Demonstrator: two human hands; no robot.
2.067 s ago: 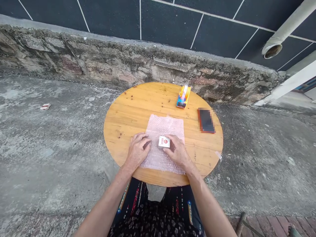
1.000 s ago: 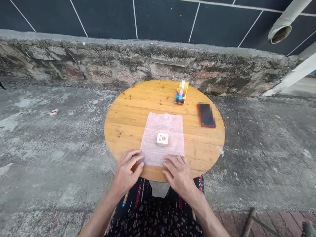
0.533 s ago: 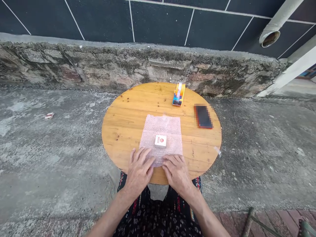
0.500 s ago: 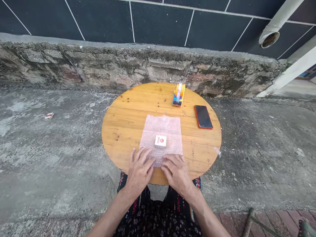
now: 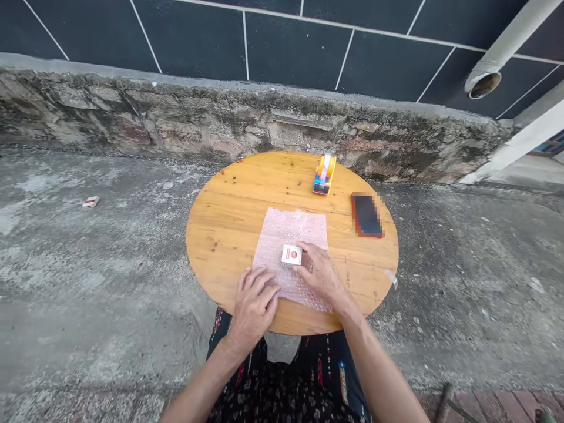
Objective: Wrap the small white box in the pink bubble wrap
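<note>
A small white box (image 5: 291, 254) with red print lies on a sheet of pinkish bubble wrap (image 5: 282, 229) on the round wooden table. My right hand (image 5: 321, 271) reaches over the wrap from the right. Its thumb and forefinger grip the box at its right end, on the near and far sides. My left hand (image 5: 254, 299) rests palm down with fingers stretched out over the near left corner of the wrap, holding nothing.
On the wooden table (image 5: 220, 235), a yellow and blue tape dispenser (image 5: 325, 175) stands at the back and a red-edged phone (image 5: 368, 215) lies to the right. A strip of tape (image 5: 391, 279) hangs at the right edge. Beyond is a stone wall base (image 5: 198, 126).
My right hand has moved forward from the wrap's near edge to the box and taken hold of it. The wrap's near right corner now shows. My left hand stays nearly in place.
</note>
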